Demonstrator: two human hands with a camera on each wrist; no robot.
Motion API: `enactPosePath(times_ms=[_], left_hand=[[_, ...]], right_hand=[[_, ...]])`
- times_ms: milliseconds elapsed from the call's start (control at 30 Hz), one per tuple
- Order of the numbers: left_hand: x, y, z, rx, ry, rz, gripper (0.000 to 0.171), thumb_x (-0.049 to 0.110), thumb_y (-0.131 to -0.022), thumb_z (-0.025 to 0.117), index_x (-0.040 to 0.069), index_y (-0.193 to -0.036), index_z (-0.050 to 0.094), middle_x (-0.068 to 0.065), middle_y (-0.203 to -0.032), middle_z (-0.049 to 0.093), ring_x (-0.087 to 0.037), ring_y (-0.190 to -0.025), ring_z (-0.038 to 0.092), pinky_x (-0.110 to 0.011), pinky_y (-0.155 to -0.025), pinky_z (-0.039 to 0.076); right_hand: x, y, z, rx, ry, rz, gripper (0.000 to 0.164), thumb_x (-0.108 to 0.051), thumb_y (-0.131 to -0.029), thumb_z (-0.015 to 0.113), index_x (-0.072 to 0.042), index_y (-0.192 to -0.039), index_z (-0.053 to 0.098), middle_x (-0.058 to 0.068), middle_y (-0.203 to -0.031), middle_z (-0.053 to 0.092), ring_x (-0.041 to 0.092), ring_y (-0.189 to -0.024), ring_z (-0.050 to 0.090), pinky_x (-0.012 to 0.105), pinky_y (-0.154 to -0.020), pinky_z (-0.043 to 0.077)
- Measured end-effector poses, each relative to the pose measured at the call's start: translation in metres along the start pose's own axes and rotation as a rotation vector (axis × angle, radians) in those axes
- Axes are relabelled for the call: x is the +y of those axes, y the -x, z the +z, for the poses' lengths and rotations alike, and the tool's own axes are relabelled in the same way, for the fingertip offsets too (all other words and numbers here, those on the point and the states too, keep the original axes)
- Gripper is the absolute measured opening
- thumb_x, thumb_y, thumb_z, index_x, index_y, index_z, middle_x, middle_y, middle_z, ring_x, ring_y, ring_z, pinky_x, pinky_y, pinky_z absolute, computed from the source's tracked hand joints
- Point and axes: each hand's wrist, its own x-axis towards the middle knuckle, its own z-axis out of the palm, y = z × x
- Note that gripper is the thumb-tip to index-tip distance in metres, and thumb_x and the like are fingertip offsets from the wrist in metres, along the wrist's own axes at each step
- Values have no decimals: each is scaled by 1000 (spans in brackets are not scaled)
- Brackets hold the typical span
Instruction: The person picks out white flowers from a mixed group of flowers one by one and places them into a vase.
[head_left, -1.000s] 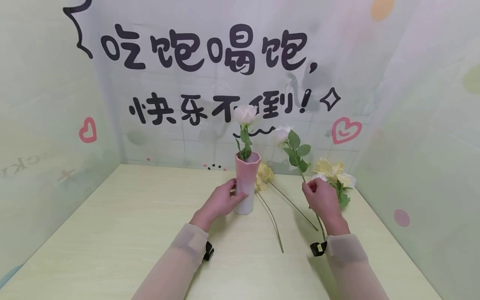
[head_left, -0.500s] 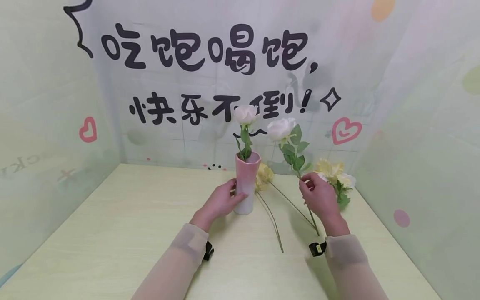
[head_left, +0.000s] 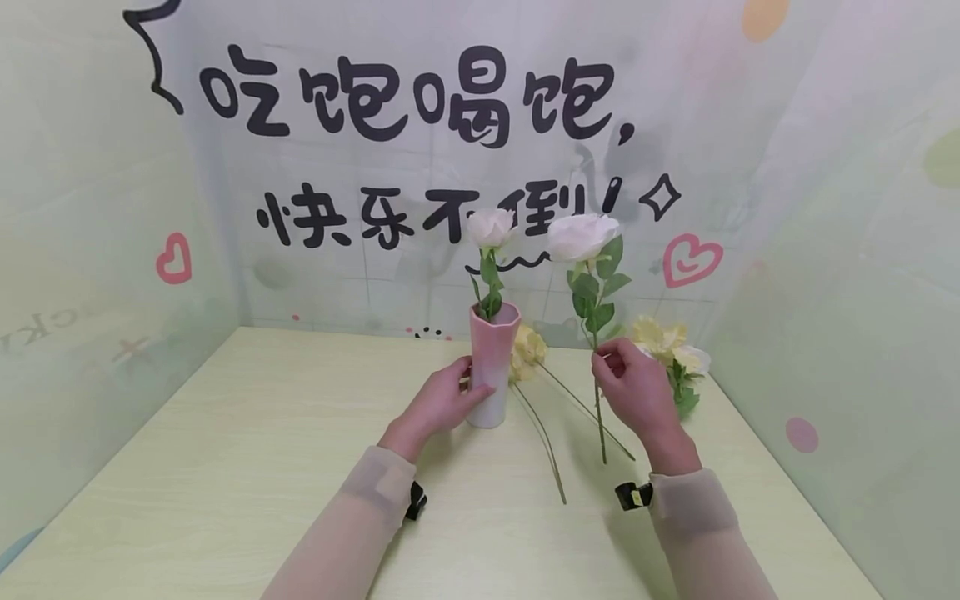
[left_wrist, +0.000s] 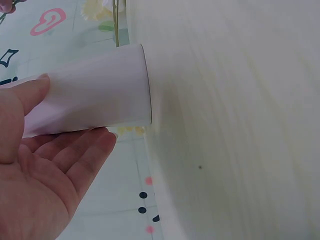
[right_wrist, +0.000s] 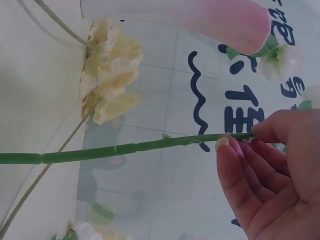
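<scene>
A pink-and-white vase stands upright on the table with one pale pink rose in it. My left hand grips the vase from the left; the left wrist view shows the thumb and fingers on opposite sides of the vase. To the right, my right hand pinches the green stem of a second pale rose, held almost upright. In the right wrist view the bare stem runs down from the fingertips. This rose is apart from the vase.
Yellow flowers lie behind the vase, their thin stems stretching toward the front. At the right back lie more yellow and white flowers. A printed cloth wall encloses the back and sides of the table.
The second rose has tipped from leaning left to nearly upright, its stem's lower end swinging left. My right hand has shifted slightly left and up. My left hand and the vase stay put.
</scene>
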Motion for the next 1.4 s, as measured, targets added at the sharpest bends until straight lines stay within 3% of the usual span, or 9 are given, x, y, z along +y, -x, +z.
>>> enactPosePath(times_ms=[1167, 1400], left_hand=[[-2, -1, 0, 0, 8, 7, 58, 30, -99, 66, 4, -145, 42, -12, -140, 50, -26, -120, 52, -46, -101, 48], [-3, -2, 1, 4, -5, 13, 58, 30, -99, 65, 4, -145, 42, -12, -140, 51, -26, -120, 52, -46, -101, 48]], right_hand=[[-26, 2, -10, 59, -63, -107, 7, -11, -95, 66, -5, -99, 64, 1, -79, 68, 6, -62, 61, 30, -54, 59], [-30, 3, -14, 94, -75, -137, 16, -9, -94, 66, -5, -108, 61, 3, -80, 70, 7, -62, 63, 32, -53, 59]])
